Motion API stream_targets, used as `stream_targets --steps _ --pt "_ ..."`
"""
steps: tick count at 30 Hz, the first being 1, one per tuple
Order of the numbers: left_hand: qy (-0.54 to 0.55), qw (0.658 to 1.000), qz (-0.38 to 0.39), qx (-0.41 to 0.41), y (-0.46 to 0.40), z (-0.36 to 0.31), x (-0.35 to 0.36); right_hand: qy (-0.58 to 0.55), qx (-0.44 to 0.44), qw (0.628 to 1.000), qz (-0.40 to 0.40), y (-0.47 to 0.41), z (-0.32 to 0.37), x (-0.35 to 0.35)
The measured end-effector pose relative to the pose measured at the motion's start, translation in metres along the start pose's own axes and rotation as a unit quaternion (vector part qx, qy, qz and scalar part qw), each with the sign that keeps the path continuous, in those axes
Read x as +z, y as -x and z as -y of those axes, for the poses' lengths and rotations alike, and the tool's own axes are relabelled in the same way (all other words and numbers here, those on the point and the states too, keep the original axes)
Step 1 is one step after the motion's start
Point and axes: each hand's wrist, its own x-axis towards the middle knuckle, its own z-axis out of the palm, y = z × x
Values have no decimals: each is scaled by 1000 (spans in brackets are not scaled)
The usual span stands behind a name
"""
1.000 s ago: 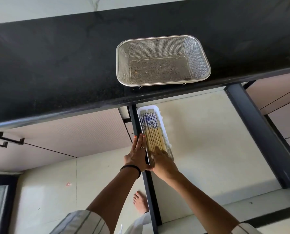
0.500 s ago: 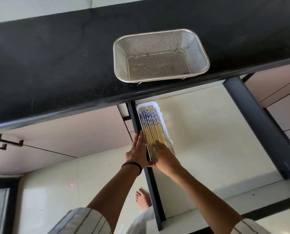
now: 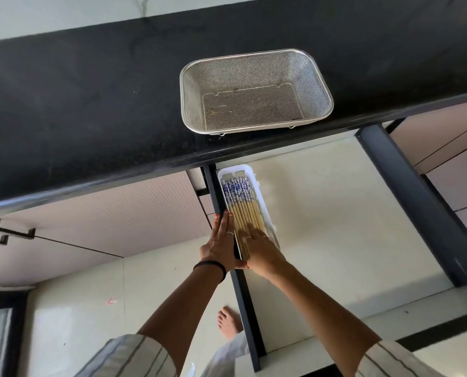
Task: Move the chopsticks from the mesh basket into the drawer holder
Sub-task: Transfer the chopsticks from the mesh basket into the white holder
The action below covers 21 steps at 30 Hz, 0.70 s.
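Pressing flat, both open hands: left hand [image 3: 221, 247] against the white plastic drawer holder [image 3: 262, 202] side, right hand [image 3: 260, 250] on the blue-patterned bamboo chopsticks [image 3: 243, 205]; steel mesh basket [image 3: 319, 85] at the counter's front edge.

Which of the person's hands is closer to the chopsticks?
Right. The right hand lies flat on the near ends of the chopsticks in the white holder; the left hand rests beside them, against the holder's left edge.
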Motion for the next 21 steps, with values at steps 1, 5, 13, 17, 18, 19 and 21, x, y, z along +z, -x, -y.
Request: stream_targets --steps 1,5,13,17,18,19,21 --pt "-3 1000 1 2 0 0 0 11 -20 1000 5 -3 1 0" --pt "-6 1000 4 4 0 0 0 49 -54 997 -12 -13 4 0" --pt "4 1000 -1 1 2 -1 0 83 -73 993 35 -13 -7 1" --pt "2 1000 0 2 2 -1 -1 86 -78 993 30 -14 -9 2" --pt "1 1000 2 1 3 -1 -1 86 -80 993 29 -15 -9 0" --pt "0 1000 3 1 3 -1 -1 85 -82 993 26 -16 -8 -1" --pt "-1 1000 3 2 3 -1 -1 84 -81 993 9 -18 -8 -2"
